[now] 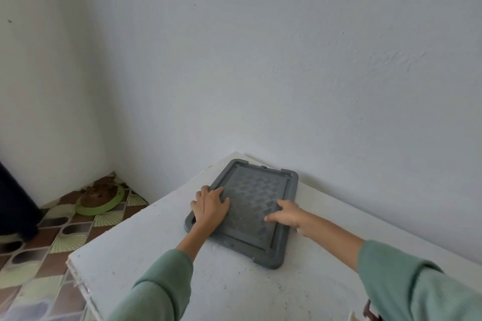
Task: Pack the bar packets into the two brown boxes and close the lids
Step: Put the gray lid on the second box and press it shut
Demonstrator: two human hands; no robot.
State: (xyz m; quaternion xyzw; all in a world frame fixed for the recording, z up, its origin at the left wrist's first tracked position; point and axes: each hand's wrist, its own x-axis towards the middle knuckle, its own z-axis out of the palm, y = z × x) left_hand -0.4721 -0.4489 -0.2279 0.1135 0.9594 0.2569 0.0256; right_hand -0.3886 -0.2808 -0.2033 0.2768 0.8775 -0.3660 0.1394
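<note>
A grey plastic tray-like lid (284, 219) with a ribbed, patterned middle lies flat on the white table (161, 268), close to the wall. My left hand (210, 207) rests on its left edge, fingers spread over the rim and onto the patterned part. My right hand (285, 214) lies flat on the patterned middle with fingers pointing left. Neither hand holds anything. No brown boxes or bar packets are in view.
The table's left edge (78, 279) is chipped and drops to a patterned tile floor (65, 237). A green dish (100, 199) sits on the floor in the corner. White walls (287, 60) stand right behind the table. A small dark object (370, 314) peeks in at the bottom right.
</note>
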